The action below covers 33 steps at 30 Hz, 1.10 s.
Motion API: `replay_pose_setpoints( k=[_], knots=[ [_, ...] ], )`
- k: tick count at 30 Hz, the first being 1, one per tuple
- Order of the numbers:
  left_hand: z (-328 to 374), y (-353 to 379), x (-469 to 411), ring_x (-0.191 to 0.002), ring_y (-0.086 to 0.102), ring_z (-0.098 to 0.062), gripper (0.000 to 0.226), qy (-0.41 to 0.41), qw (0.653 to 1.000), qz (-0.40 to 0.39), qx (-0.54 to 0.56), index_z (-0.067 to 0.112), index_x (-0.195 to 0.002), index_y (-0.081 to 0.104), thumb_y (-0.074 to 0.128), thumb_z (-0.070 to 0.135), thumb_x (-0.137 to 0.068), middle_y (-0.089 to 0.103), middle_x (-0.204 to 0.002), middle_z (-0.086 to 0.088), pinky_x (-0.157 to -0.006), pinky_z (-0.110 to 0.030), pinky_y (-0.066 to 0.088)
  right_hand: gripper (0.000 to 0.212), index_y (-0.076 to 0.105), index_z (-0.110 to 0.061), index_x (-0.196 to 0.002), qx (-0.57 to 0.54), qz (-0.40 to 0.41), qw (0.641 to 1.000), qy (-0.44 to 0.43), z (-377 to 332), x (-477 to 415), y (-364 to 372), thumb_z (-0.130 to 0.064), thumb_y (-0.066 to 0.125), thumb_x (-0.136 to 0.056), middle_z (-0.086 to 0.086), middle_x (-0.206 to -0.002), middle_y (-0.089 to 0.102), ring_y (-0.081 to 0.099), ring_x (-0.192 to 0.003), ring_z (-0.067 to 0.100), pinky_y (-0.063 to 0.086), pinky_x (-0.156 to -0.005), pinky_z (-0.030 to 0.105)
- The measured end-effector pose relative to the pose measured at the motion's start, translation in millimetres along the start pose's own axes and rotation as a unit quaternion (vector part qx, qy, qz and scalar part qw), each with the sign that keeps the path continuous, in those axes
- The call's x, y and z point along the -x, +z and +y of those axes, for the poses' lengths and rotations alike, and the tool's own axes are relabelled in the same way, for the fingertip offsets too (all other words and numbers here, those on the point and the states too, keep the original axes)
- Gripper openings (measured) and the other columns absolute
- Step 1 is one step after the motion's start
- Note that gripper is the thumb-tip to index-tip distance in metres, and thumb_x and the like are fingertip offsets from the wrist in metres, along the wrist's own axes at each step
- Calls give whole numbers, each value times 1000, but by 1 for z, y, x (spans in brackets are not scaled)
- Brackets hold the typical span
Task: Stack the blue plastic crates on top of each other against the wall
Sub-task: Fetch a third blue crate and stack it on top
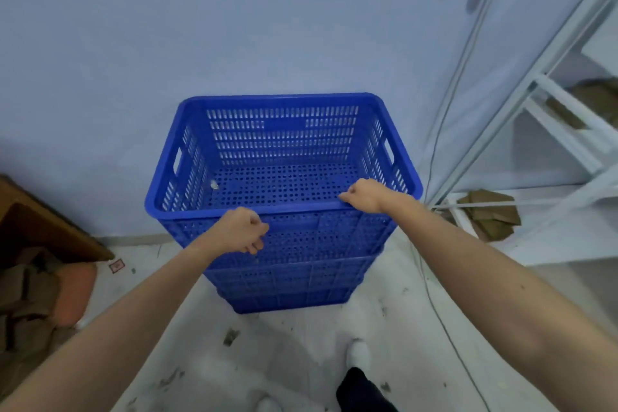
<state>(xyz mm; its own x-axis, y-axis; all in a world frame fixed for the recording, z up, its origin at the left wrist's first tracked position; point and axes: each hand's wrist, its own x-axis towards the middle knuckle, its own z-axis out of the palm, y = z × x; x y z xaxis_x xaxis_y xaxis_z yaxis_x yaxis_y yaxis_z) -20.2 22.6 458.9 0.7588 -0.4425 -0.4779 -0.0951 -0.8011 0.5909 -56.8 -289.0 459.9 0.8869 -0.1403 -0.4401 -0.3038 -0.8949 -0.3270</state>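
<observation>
A stack of blue perforated plastic crates stands against the pale wall [234,27]. The top crate [284,144] is open, with a small pale scrap on its holed floor. Lower crates [287,284] show beneath it, nested. My left hand [242,229] sits curled against the top crate's near wall just under the rim; whether it grips the rim is unclear. My right hand [364,194] is closed on the near rim, toward the right corner.
A white metal shelf frame [548,104] with cardboard pieces [491,214] stands to the right, and a thin cable [444,130] runs down the wall beside it. Brown furniture [40,221] and cardboard scraps lie at the left. My white shoe [359,353] is on the dirty floor.
</observation>
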Motion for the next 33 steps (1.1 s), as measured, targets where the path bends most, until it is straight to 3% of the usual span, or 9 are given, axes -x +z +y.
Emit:
replay_pose_setpoints(
  k=[4, 8, 10, 13, 18, 24, 28, 30, 33],
  knots=[
    [1, -8, 9, -73, 65, -21, 21, 122, 977, 117, -130, 20, -85, 63, 57, 37, -97, 70, -80, 2, -70, -42, 55, 53, 56, -22, -84, 68, 49, 996, -18, 21, 22, 16, -74, 46, -85, 0, -79, 61, 57, -72, 22, 45, -65, 38],
    [3, -12, 1, -78, 57, -19, 23, 210, 921, 220, -245, 17, -101, 57, 62, 38, -93, 63, -94, -1, -68, -35, 50, 34, 56, -18, -107, 206, 110, 971, -44, 38, 23, 23, -49, 50, -95, 7, -103, 66, 62, -93, 30, 44, -74, 39],
    [-5, -13, -8, -88, 57, -22, 36, 183, 917, 207, -288, 14, -117, 54, 64, 38, -93, 59, -106, -5, -74, -36, 50, 30, 56, -16, -107, 215, 113, 969, -51, 43, 21, 23, -43, 49, -98, 8, -102, 66, 63, -91, 30, 46, -73, 40],
    [-24, -11, -19, -95, 58, -25, 39, 93, 911, 149, -373, 13, -125, 48, 54, 41, -98, 58, -112, -8, -83, -37, 50, 30, 52, -18, -103, 279, 90, 953, -77, 43, 14, 11, -47, 46, -100, 6, -91, 65, 59, -77, 28, 43, -64, 37],
    [-41, -7, -33, -94, 55, -27, 34, 116, 901, 185, -374, 11, -132, 47, 49, 26, -102, 59, -111, -9, -83, -36, 45, 32, 50, -22, -99, 285, 84, 951, -84, 47, 6, -5, -53, 45, -98, 0, -78, 53, 54, -71, 25, 40, -61, 35],
    [-54, -22, -39, -79, 54, -28, 8, 154, 898, 130, -390, 14, -107, 50, 47, 19, -102, 60, -89, -10, -68, -34, 33, 33, 46, -24, -91, 240, 157, 954, -93, 61, 14, 21, -56, 44, -97, -2, -79, 58, 62, -74, 26, 38, -59, 33],
    [-52, -32, -42, -78, 57, -30, 12, 152, 901, 136, -383, 14, -102, 49, 46, 25, -104, 61, -86, -10, -67, -35, 39, 34, 51, -21, -98, 229, 166, 955, -90, 57, 9, 21, -54, 43, -98, 0, -86, 65, 64, -75, 26, 42, -59, 34],
    [-52, -29, -39, -79, 58, -30, 14, 154, 895, 163, -386, 13, -103, 51, 47, 26, -104, 61, -84, -10, -68, -34, 35, 33, 48, -21, -97, 234, 155, 955, -94, 57, 9, 19, -54, 42, -99, 0, -86, 65, 63, -73, 25, 44, -58, 34],
    [-56, -18, -30, -72, 56, -31, 19, 144, 884, 205, -394, 10, -105, 55, 48, 28, -103, 61, -81, -11, -71, -39, 43, 34, 49, -21, -99, 237, 161, 953, -98, 58, 13, 23, -54, 40, -99, 0, -88, 64, 63, -75, 25, 46, -59, 35]
  ],
)
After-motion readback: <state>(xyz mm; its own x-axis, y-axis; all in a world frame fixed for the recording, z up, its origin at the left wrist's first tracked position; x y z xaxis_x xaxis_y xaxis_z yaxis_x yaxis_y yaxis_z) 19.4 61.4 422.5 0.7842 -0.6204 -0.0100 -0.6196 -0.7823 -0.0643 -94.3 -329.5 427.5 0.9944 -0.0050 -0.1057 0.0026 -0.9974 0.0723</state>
